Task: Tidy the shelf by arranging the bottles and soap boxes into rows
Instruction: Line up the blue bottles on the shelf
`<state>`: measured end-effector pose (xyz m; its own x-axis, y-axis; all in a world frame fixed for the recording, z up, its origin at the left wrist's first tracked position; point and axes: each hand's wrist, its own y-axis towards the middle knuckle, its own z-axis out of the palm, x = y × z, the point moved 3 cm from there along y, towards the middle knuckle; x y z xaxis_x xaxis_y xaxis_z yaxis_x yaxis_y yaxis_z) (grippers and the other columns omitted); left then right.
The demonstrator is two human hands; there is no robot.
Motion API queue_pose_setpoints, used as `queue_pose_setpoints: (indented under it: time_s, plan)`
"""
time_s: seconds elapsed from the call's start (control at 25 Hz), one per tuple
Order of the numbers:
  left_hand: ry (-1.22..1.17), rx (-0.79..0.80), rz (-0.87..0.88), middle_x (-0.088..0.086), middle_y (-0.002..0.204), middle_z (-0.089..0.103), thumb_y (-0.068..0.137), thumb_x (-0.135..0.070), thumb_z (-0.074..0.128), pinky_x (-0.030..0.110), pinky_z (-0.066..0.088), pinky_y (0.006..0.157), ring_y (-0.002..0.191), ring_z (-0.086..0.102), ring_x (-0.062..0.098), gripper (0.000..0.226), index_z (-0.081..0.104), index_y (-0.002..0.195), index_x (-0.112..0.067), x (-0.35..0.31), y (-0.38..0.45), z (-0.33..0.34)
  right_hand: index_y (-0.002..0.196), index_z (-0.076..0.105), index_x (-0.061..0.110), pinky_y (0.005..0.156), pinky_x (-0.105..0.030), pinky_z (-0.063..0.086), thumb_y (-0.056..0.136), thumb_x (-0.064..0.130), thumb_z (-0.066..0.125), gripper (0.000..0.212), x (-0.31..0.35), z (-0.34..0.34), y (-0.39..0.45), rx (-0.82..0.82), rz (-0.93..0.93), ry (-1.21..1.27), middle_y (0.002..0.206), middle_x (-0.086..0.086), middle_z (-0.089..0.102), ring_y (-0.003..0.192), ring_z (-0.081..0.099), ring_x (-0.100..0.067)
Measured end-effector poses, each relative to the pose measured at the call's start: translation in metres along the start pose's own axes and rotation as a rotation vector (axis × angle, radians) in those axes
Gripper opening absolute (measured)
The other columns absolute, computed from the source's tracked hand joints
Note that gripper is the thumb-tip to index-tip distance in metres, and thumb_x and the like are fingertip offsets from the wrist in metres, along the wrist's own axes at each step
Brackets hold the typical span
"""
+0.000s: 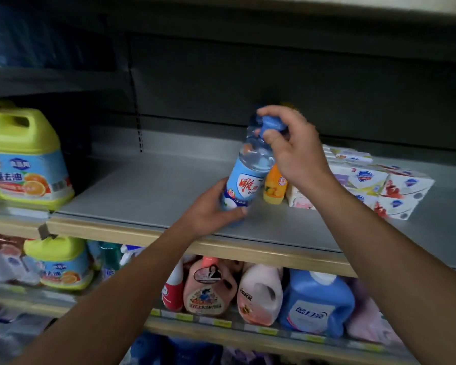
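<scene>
A clear bottle with a blue label and blue cap point(249, 172) is tilted above the grey shelf point(142, 196). My left hand point(213, 206) grips its base from below. Around its cap curl the fingers of my right hand point(290, 148). Just behind the bottle stands a small orange bottle point(274, 187), partly hidden by my right wrist. To the right, several white soap boxes point(385, 185) lie in stacked rows on the shelf.
A big yellow-green detergent jug point(24, 156) stands at the shelf's left end. On the shelf below are another such jug point(61, 262), pink jugs point(258, 293) and a blue jug point(316, 304). A wooden lip point(116, 233) edges the shelf front.
</scene>
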<state>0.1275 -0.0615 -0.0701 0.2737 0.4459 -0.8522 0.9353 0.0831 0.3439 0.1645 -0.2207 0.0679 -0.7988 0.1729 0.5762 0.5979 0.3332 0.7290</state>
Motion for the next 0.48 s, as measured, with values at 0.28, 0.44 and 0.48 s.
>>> queue_pose_setpoints:
  time_s: [0.28,0.44,0.48]
  plan:
    - [-0.425,-0.001,-0.085,-0.004,0.098,0.075,0.076,-0.031,0.071,0.022,0.055,0.073,0.089,0.07,0.011,0.037,0.063,0.111,-0.02,-0.051,-0.057,0.011,0.106,0.064,0.023,0.083,-0.028,0.058,0.095,0.018,0.06,0.012,0.018,-0.002,0.004,-0.084,0.305,0.376,0.099,0.008,0.069,0.087,0.068,-0.003]
    - [-0.729,0.088,-0.378,0.009,0.085,0.073,0.069,-0.036,0.078,0.034,0.056,0.062,0.071,0.07,0.022,0.044,0.067,0.104,-0.011,-0.071,-0.082,0.018,0.111,0.06,0.013,0.078,-0.042,0.058,0.094,0.03,0.059,0.024,-0.008,0.023,-0.023,0.12,0.747,0.767,0.1,-0.01,0.067,0.083,0.068,-0.024]
    - [-0.808,0.137,-0.449,0.01,0.082,0.072,0.066,-0.038,0.078,0.033,0.056,0.06,0.067,0.069,0.023,0.046,0.068,0.101,-0.01,-0.077,-0.086,0.018,0.117,0.059,0.01,0.075,-0.042,0.059,0.093,0.029,0.059,0.031,-0.014,0.027,-0.031,0.161,0.815,0.863,0.1,-0.014,0.066,0.084,0.067,-0.027]
